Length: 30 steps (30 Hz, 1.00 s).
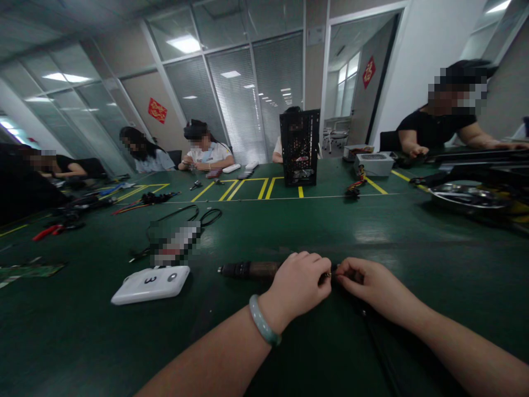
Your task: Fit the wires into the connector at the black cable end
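Note:
A dark electric screwdriver (260, 270) lies sideways on the green table, its metal tip pointing left. Its rear end is wrapped by my left hand (301, 278), which wears a pale green bangle (263, 321) at the wrist. Close beside it, my right hand (366, 281) pinches a small black cable end at the back of the screwdriver. Whether that end is fully seated cannot be seen, as fingers cover the joint. A black cable (378, 347) runs from beneath my right hand toward the table's near edge.
Left of the screwdriver lie a white device marked 3 (151, 285), a blurred-out phone-like item with a black cord, and a green circuit board (31, 270). Farther off stand a black computer case (301, 149), a power supply (374, 164) and a metal bowl (467, 196). Several people sit around.

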Motion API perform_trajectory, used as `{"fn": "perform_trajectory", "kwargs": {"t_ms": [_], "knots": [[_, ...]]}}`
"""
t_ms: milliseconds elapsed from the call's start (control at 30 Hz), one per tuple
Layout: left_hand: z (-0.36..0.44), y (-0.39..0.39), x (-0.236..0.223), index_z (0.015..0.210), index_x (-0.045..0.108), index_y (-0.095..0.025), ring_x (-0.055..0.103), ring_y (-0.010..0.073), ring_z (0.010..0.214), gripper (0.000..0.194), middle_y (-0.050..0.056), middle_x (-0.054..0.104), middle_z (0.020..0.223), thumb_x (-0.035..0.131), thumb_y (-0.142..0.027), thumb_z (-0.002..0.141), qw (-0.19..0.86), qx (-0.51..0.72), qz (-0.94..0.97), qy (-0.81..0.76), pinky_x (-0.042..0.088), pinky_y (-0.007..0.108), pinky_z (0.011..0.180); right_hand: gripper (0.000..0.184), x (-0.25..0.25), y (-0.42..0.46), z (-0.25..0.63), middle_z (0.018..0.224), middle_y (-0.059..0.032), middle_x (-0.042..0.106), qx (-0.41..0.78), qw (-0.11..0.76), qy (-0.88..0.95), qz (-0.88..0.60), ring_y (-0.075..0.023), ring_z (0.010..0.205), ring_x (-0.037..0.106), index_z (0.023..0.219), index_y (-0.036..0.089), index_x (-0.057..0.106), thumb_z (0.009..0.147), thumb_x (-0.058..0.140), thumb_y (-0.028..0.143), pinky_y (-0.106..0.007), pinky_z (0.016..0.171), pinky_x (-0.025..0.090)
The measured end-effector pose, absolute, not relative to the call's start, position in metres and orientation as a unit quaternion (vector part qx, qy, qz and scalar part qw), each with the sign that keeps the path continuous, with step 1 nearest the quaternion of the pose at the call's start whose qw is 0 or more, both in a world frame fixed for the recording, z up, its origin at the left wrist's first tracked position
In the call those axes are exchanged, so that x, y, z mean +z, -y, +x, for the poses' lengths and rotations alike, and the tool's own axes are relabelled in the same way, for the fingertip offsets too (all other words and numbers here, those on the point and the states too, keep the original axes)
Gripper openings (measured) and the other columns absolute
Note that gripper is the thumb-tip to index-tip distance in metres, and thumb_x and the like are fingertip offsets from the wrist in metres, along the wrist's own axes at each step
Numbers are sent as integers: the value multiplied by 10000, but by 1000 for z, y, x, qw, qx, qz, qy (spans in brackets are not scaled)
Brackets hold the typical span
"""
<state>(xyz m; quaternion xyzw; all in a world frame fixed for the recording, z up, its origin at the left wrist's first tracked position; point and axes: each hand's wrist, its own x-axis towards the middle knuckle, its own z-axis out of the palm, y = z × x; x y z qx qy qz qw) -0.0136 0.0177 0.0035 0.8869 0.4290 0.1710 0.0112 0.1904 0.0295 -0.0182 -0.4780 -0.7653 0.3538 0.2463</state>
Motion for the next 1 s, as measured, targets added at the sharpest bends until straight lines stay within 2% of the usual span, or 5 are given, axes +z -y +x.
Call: {"fn": "perform_trajectory", "kwargs": {"t_ms": [400,600,800,1000], "knots": [[-13,-17,2,937,588,-211,587,183,927,51,-3,642,977,597,-218,887,17,201,887,-415,442,339,827,109,-17,-29,190,715,21,644,336,237,772,-484,-141,636,578,847,217,623,867,545,290,-228,569,413],[-12,-16,1,953,616,-219,583,181,996,82,1,644,1063,564,-187,899,18,201,889,-410,426,356,904,113,-16,-28,190,712,14,651,334,238,772,-486,-143,636,577,838,210,636,857,551,282,-232,572,405],[-12,-17,-1,1011,586,-215,595,192,943,144,7,654,992,610,-257,875,28,194,884,-425,450,349,837,131,-19,-31,191,747,12,664,368,238,763,-476,-142,661,585,876,208,638,872,546,301,-223,584,416],[-13,-19,-3,922,587,-215,590,181,895,43,-13,652,939,577,-226,882,32,210,883,-420,441,336,802,145,-16,-30,190,772,15,675,371,231,762,-478,-145,691,600,903,214,639,888,539,318,-226,606,427]]}}
